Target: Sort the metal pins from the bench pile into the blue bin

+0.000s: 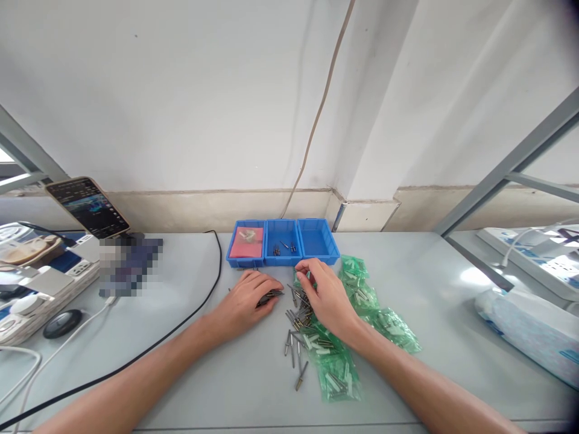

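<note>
My left hand (251,301) is curled around a bunch of thin metal pins (271,295), their tips poking out past the fingers. To its right, my right hand (324,295) reaches over a loose heap of the same pins (301,316), some with brass-coloured ends. Its thumb and fingertips are bent close together; whatever lies between them is too small to make out. Green plastic bags (339,377) holding pins and white pieces lie beneath and beside my right hand. Several single pins (301,377) are scattered at the heap's near side.
Behind my hands stand three joined blue bins: the left bin (231,248) has a red card and a small clear bag, the middle bin (283,261) a few pins. A phone (88,208), a black cable (181,328) and power strips are at left; a tissue pack (527,328) is at right.
</note>
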Demonstrator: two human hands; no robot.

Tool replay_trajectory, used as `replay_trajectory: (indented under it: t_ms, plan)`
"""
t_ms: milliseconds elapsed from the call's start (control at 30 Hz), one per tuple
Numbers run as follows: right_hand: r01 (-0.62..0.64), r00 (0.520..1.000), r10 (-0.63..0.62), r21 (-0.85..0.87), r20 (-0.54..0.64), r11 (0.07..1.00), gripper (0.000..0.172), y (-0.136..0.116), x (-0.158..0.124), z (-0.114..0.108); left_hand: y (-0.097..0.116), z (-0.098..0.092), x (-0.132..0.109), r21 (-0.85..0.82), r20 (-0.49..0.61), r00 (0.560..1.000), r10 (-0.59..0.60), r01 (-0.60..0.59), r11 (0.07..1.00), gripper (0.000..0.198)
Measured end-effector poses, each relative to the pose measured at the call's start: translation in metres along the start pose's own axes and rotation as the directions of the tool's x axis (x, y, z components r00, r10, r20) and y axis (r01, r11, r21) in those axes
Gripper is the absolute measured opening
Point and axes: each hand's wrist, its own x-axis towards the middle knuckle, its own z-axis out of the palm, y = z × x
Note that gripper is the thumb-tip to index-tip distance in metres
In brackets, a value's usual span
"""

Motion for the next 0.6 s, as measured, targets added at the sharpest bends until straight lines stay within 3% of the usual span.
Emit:
replay_trajectory:
  t_ms: [600]
  plan:
    - [-0.023,1.000,0.024,0.049,-0.015,0.999,0.012,-0.0017,0.0002,-0.0011,-0.0016,0.0013,-0.0008,-0.023,0.018,1.000,0.003,-0.003,1.000,0.026]
